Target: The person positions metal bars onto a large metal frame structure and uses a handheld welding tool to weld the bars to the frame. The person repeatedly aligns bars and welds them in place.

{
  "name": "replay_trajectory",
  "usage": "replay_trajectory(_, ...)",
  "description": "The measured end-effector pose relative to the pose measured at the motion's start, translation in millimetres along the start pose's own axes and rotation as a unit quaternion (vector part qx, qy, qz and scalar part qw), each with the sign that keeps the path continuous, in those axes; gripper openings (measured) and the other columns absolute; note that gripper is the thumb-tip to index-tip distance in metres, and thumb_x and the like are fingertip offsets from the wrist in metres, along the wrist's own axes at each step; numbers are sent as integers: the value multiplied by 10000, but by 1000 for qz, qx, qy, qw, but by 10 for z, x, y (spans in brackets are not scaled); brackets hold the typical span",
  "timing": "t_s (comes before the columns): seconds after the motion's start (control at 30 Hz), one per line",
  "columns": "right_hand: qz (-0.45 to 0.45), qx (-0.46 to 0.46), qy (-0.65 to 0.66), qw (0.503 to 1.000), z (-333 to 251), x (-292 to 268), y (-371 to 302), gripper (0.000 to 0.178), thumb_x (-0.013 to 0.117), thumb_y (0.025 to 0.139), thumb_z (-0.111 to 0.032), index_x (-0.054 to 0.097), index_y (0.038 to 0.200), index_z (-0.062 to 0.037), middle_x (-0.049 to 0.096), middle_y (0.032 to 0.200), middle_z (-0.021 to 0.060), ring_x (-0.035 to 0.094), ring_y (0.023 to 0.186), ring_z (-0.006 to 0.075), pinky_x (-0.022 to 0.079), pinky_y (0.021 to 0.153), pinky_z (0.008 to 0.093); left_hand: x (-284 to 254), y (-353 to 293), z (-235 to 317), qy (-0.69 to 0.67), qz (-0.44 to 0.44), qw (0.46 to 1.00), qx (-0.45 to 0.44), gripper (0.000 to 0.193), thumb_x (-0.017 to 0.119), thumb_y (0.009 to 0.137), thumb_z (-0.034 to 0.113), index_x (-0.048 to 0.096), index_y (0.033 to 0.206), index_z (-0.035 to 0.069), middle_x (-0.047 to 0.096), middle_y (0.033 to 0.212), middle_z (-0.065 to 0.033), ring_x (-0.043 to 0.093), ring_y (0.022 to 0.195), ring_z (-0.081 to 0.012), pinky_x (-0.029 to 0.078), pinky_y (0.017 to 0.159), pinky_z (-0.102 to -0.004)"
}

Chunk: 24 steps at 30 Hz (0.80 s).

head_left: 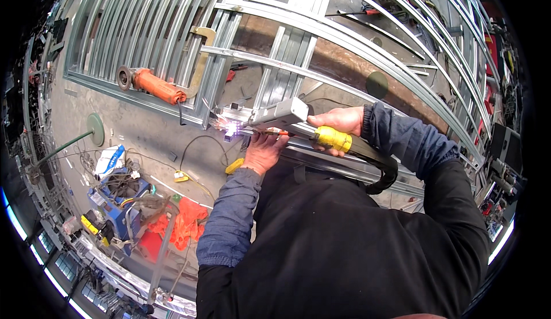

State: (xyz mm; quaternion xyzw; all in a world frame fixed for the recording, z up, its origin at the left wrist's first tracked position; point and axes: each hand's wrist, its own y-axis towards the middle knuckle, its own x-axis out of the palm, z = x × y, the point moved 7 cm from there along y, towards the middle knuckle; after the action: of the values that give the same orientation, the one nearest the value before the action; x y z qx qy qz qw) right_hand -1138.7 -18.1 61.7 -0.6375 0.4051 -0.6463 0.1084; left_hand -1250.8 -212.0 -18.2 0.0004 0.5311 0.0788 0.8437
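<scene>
My right hand (338, 126) is wrapped round the yellow handle of the torch (333, 139), fingers closed on it; the black hose (385, 175) bends away from the back of the handle, to the right of my grip and toward my body; my left hand (265, 151) is just left of that grip, fingers bent beside the front of the torch, and I cannot tell whether they clamp it or only rest there.

Beyond my left fingertips a white-violet glare with sparks (229, 128) burns at the corner of the metal frame (132, 92); just ahead of my grip a grey box-shaped metal piece (282, 111) lies at a slant, one end toward the glare.

Farther ahead and to the left, an orange angle grinder (158, 86) lies on the edge of the frame, its disc end pointing away from me; a brass-coloured clamp (202, 60) stands between it and the long curved rails (344, 29) ahead of my grip.

Well off to the left and back from my grip, a blue machine (117, 204) sits on the floor beside a crumpled orange cloth (185, 221); a white-and-blue bag (110, 161) is near its far side.
</scene>
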Motion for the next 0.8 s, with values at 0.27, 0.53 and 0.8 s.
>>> replay_trajectory(0.27, 5, 1, 11, 1000, 8, 3, -33, 719, 535, 1044, -766, 729, 1076, -74, 711, 885, 43, 741, 672, 170, 650, 576, 353, 35, -12, -13, 0, -2, 1000, -9, 425, 701, 968, 248, 664, 1384, 327, 640, 1390, -17, 543, 1399, -307, 367, 1202, -551)
replay_trajectory(0.53, 10, -1, 5, 1000, -4, 90, -106, 740, 517, 1052, -765, 718, 1080, -54, 705, 874, 39, 738, 665, 168, 649, 576, 346, 68, -48, -38, 14, 10, 1000, 4, 437, 712, 968, 274, 660, 1399, 328, 630, 1406, 2, 548, 1374, -306, 384, 1168, -527)
replay_trajectory(0.8, -33, -163, 111, 980, 430, 274, -627, 737, 577, 1054, -695, 639, 1323, -12, 678, 971, 147, 760, 710, 248, 654, 579, 365, -260, 222, 96, 11, 28, 999, 45, 544, 773, 861, 227, 662, 1393, 220, 593, 1337, -41, 537, 1323, -299, 373, 1182, -526)
